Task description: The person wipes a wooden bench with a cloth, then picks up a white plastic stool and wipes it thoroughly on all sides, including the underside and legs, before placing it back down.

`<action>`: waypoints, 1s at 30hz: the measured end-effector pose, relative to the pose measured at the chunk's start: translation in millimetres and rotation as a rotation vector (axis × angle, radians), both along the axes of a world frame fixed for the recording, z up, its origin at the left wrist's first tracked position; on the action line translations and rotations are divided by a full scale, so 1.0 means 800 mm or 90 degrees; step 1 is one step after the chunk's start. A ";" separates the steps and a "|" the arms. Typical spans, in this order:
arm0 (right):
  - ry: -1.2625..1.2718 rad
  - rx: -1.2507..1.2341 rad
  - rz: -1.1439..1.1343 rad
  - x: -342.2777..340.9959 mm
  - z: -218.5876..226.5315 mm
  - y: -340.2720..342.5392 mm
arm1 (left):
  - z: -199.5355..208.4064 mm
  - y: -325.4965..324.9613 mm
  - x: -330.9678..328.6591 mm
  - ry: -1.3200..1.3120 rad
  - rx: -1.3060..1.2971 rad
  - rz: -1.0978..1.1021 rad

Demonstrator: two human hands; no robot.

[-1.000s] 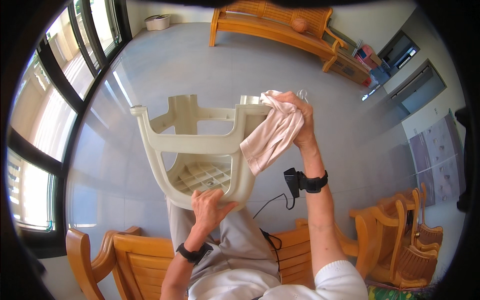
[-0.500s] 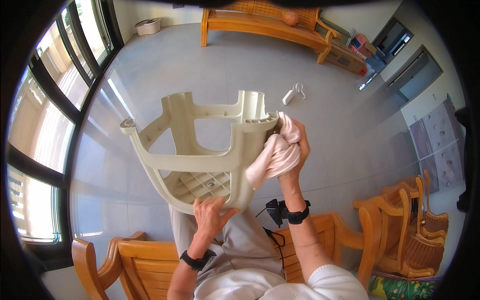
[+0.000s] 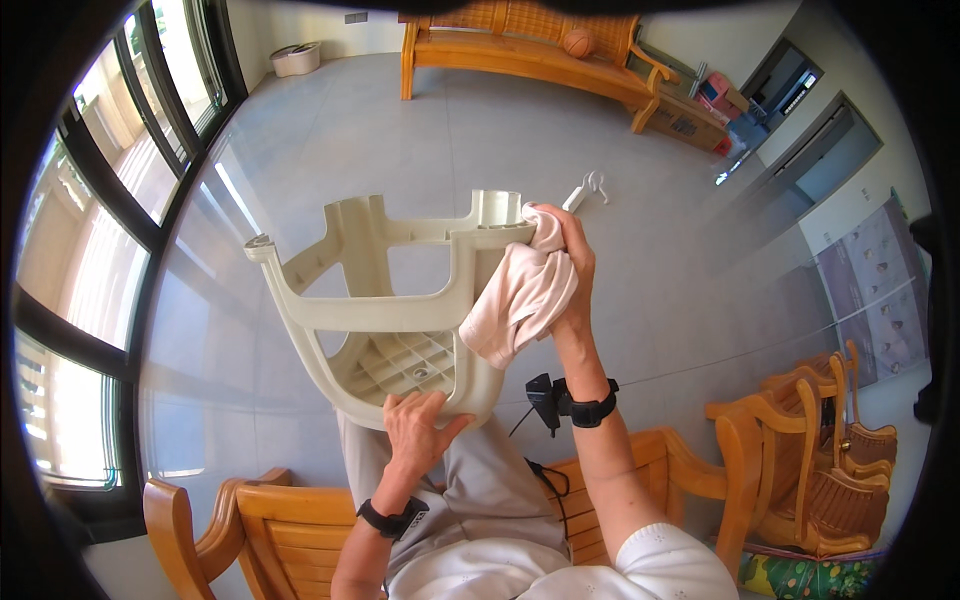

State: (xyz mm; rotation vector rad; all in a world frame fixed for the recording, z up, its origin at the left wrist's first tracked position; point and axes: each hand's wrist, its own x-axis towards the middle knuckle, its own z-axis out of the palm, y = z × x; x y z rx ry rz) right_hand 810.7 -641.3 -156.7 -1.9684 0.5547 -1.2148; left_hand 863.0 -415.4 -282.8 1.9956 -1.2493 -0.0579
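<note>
Right, writing first: dark print on the cardboard box (image 3: pixel 683 127), upper R of frame, too small to make out; pale marks on the left wristband (image 3: pixel 393 515), lower centre, likewise a blur. Printed panel (image 3: pixel 872 285) at far R shows greyish pics, no legible text.

Now the stool (image 3: pixel 375 315): it's L of centre, off-white plastic, tipped w/ its legs toward the top of frame and its seat end down by the trousers (image 3: pixel 465 490). Can't tell if it rests on the knees. Big rounded openings in the sides, criss-cross ribs under the seat, a small round mark mid-grid.

Left grip (image 3: pixel 415 430), lower centre: fingers bent over the seat's near edge, thumb out to the R, firm hold on the stool. Right grip (image 3: pixel 577 262), R of centre: closed round a bunched pale-pink cloth (image 3: pixel 520 300), which lies against the stool's R-hand leg, its loose folds hanging down-left.

Edges, then: dark window frame (image 3: pixel 140 210) runs down the L side, w/ a strip of grey floor (image 3: pixel 680 260) btwn it and the stool. More open floor above and R of the stool, just a white hooked object (image 3: pixel 585 190) near the cloth hand. Wooden settee (image 3: pixel 520 52) w/ a basketball (image 3: pixel 578 42) closes off the top; wooden chairs (image 3: pixel 800 460) crowd the lower R.
</note>
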 end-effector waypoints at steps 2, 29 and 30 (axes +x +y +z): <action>-0.019 0.046 0.036 -0.001 0.001 -0.004 | 0.000 -0.001 0.001 0.008 -0.010 0.000; 0.044 -0.076 -0.025 -0.008 0.005 0.005 | 0.004 0.000 -0.003 0.010 0.019 0.002; 0.045 -0.056 -0.012 -0.009 0.006 0.003 | 0.004 0.000 -0.002 0.009 0.015 0.003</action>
